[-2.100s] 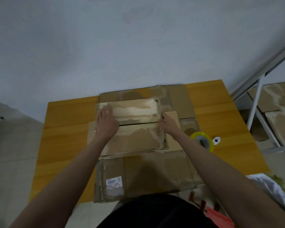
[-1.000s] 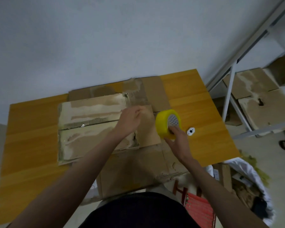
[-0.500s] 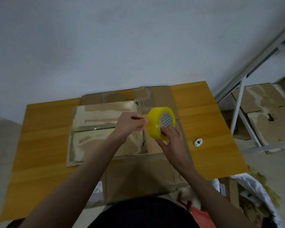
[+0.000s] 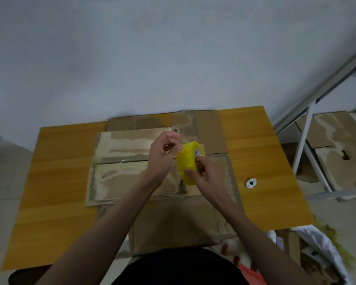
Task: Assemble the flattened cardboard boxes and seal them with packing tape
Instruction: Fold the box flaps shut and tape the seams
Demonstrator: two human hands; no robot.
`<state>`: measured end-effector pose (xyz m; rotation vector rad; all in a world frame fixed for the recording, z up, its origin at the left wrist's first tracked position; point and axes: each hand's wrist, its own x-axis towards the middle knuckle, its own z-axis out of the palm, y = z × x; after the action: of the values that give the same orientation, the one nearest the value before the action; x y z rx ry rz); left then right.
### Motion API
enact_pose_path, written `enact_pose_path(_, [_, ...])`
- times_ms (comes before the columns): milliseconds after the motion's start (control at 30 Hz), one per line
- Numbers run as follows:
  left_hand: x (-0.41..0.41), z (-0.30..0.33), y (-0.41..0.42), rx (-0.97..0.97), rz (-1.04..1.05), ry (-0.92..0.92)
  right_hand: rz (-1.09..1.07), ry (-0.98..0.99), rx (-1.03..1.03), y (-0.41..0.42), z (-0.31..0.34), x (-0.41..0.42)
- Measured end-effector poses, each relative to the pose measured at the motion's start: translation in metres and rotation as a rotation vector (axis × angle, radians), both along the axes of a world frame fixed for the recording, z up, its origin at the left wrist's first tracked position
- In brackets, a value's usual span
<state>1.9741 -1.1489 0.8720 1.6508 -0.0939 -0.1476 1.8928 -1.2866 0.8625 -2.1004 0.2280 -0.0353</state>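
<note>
A person stands at a wooden tabletop [image 4: 56, 182] with both hands raised just above a cardboard box [image 4: 132, 173]. The right hand [image 4: 206, 177] grips a yellow roll of packing tape [image 4: 187, 163], thumb on the roll's near outer face and fingers curled round its far rim, with the core opening turned to the right. The left hand [image 4: 162, 153] sits just to the left of the roll, touching it; thumb and forefinger are pinched together at the roll's upper left edge, apparently on the loose end of the tape, though the tape itself is too clear to make out. The box lies directly below and to the left of the hands, its two top flaps folded shut. Their seam is the box's long axis, and it runs left to right, away from the left hand towards the far left edge. A glossy strip shows along that seam to the left of the hands. The roll hangs over the seam's right end, so the coming pull likely runs leftward along it, and the left hand is the nearer to that line. No container here shows any contents. More flattened cardboard [image 4: 179, 221] lies beneath the box, reaching towards the person's body. A small white round object [image 4: 251, 183] rests on the tabletop to the right of the right hand, well apart from it.
</note>
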Motion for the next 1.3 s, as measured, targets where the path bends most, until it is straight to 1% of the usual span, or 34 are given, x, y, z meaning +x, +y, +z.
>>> enact_pose_path(167, [0.001, -0.002, 0.001, 0.01, 0.046, -0.068, -0.005, 0.041, 0.065, 0.002, 0.009, 0.005])
enact_pose_path(233, [0.002, -0.002, 0.001, 0.036, 0.055, -0.053, -0.003, 0.049, 0.032, 0.002, 0.011, 0.006])
enact_pose_path(300, [0.002, -0.003, 0.002, 0.051, 0.049, 0.046, 0.005, 0.047, -0.09, 0.002, 0.011, 0.006])
enact_pose_path(367, [0.004, -0.004, 0.002, 0.057, 0.014, 0.211, 0.012, 0.034, -0.222, 0.001, 0.009, 0.003])
enact_pose_path(433, [0.007, -0.005, 0.001, 0.075, -0.029, 0.308, 0.017, 0.014, -0.301, 0.0, 0.008, 0.0])
enact_pose_path(500, [0.009, -0.005, -0.001, 0.091, -0.047, 0.318, 0.018, 0.01, -0.344, -0.003, 0.008, -0.001])
enact_pose_path(667, [0.013, -0.004, -0.004, 0.088, -0.023, 0.283, 0.037, 0.024, -0.335, -0.006, 0.012, -0.004])
enact_pose_path(767, [0.014, -0.002, -0.008, 0.109, -0.011, 0.246, 0.028, 0.05, -0.255, -0.009, 0.015, -0.004])
enact_pose_path(833, [0.014, -0.001, -0.013, 0.139, 0.011, 0.223, 0.001, 0.08, -0.135, -0.011, 0.019, -0.003])
enact_pose_path(933, [0.013, 0.0, -0.019, 0.089, 0.046, 0.202, -0.049, 0.161, 0.056, -0.016, 0.023, -0.001])
enact_pose_path(1000, [0.016, 0.001, -0.019, 0.062, 0.033, 0.171, -0.115, 0.217, 0.178, -0.02, 0.026, -0.003])
enact_pose_path(1067, [0.018, 0.001, -0.019, 0.078, -0.002, 0.156, -0.161, 0.245, 0.262, -0.024, 0.028, -0.006])
enact_pose_path(1133, [0.022, 0.0, -0.019, 0.096, -0.045, 0.193, -0.169, 0.276, 0.338, -0.025, 0.032, -0.01])
enact_pose_path(1200, [0.026, 0.001, -0.017, 0.094, -0.116, 0.241, -0.17, 0.348, 0.431, -0.023, 0.034, -0.014])
enact_pose_path(1233, [0.03, 0.002, -0.016, 0.071, -0.162, 0.274, -0.168, 0.373, 0.442, -0.021, 0.034, -0.015])
enact_pose_path(1300, [0.04, 0.007, -0.01, -0.011, -0.242, 0.37, -0.146, 0.35, 0.414, -0.016, 0.035, -0.016])
